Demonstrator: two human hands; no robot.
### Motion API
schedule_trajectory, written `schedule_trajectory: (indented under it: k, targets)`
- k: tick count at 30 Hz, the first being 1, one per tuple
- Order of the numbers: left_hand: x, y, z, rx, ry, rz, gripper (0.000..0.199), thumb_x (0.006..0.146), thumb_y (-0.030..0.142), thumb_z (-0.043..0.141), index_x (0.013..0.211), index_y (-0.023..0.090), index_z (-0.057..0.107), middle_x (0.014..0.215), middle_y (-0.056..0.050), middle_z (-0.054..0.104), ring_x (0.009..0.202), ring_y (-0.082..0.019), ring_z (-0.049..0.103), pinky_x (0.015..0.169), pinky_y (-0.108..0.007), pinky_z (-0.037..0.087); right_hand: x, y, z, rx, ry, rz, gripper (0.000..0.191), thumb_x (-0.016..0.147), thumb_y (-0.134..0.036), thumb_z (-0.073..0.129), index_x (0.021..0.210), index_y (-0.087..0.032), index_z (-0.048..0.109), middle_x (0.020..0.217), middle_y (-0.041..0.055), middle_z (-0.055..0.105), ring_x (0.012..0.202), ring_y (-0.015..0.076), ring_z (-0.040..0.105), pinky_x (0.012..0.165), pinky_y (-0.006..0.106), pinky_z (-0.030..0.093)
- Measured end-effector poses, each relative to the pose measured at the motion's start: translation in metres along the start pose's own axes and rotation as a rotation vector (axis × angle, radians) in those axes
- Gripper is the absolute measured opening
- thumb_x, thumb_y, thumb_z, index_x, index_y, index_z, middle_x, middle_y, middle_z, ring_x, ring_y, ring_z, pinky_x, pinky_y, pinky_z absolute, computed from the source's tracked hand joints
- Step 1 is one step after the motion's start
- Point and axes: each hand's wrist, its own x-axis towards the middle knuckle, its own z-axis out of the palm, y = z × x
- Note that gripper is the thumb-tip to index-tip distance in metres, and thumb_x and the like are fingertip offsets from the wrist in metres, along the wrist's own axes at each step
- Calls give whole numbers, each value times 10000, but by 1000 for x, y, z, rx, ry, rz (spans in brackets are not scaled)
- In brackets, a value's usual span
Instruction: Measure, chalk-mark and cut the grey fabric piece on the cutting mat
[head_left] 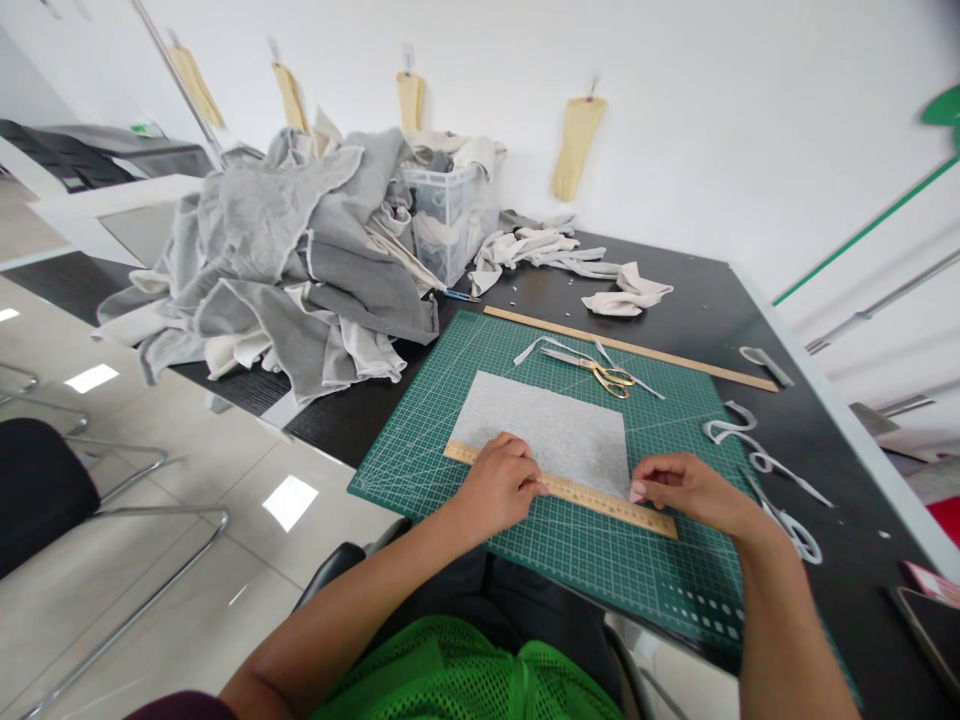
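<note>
A piece of light grey fabric (551, 420) lies flat on the green cutting mat (420, 400). Along its near edge runs a wooden ruler (600, 500). My left hand (501, 485) is closed over the middle of the ruler, fingers bent and pressed together on it. At the fabric's near right corner, my right hand (686, 488) is closed, thumb and forefinger pinching at the cloth's edge close to the ruler. Gold-handled scissors (596, 370) rest just beyond the fabric among thin cloth strips (536, 345).
A large heap of grey cloth (292, 260) covers the table's left. Behind it stands a clear plastic bin (450, 215). A long wooden strip (630, 347) crosses the mat's far edge. White-handled scissors (795, 530) and a phone (930, 625) lie at right.
</note>
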Motion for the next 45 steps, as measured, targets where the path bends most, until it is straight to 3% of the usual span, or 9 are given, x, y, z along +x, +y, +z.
schedule_trajectory:
  k: [5,10,14,17,20,24,29,45]
  targets:
    - [-1,5,-1,79,18,-1,167,839,292,803,758,188,699,870,-38,636,966,-220,569,893,-369,466,1,3,3,20,72,-36,326,783,-486,836,813,-182,722,748,26,686,711,194,619,646,297,466]
    - [-3,8,-1,140,20,-2,238,932,396,702,793,203,713,904,-33,647,987,-210,587,904,-367,479,7,3,9,-17,192,-113,304,807,-469,824,825,-196,694,771,20,665,712,185,583,651,300,450]
    - [-3,9,-5,217,69,8,273,954,470,652,1004,214,731,1213,-65,653,1177,-239,581,1027,-394,477,10,6,14,-19,182,-129,283,831,-456,804,828,-202,680,763,10,646,709,177,570,651,296,448]
    - [-1,9,-6,357,85,-25,555,933,617,602,1258,172,663,1502,-125,502,1450,-323,389,1203,-476,347,13,7,18,-25,154,-128,271,844,-451,790,836,-204,678,743,-1,622,694,170,560,635,290,441]
    - [-1,7,-5,466,47,-74,912,855,790,550,1445,95,519,1636,-174,323,1551,-385,184,1267,-554,207,15,6,20,-37,127,-127,269,859,-453,771,837,-201,679,728,-6,608,679,165,547,619,286,429]
    - [-2,6,0,525,-15,-143,1046,820,864,486,1512,82,442,1658,-174,280,1567,-416,91,1272,-604,130,15,3,20,-40,100,-117,271,856,-452,772,835,-200,677,738,-3,617,688,167,551,627,287,429]
    - [-1,6,1,543,-54,-218,1077,798,879,488,1544,107,399,1640,-176,323,1548,-444,152,1261,-629,119,15,2,20,-35,100,-105,279,853,-462,773,839,-202,674,752,0,625,700,172,556,636,288,432]
    - [-1,8,-2,550,-72,-242,1112,776,921,433,1550,124,394,1646,-151,321,1547,-440,159,1265,-621,102,16,5,20,-32,123,-114,278,858,-473,772,858,-205,699,742,-8,573,704,163,531,640,273,440]
